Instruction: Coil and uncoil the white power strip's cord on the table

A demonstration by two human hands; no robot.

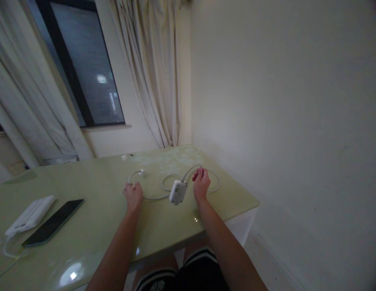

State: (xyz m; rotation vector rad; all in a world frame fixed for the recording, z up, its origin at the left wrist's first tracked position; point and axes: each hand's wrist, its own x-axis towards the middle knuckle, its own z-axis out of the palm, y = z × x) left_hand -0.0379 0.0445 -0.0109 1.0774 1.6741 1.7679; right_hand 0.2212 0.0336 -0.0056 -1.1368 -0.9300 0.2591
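A white extension cord (156, 198) lies partly in loops on the glossy pale green table. My left hand (133, 194) is closed around the cord close to its white plug (141, 172), which points away from me. With bent fingers pinched together, my right hand (201, 182) grips the cord just beyond the small white socket block (178, 192). That block hangs tilted between my hands, apparently a little above the table, one broad face toward me. A cord loop spreads behind and to the right of my right hand.
On the left of the table (97, 226) lie a white power bank (30, 215) and a dark phone (53, 223), with a thin white cable (7, 248) beside them. A small black piece (132, 154) sits near the back edge. The wall (282, 121) borders the right side.
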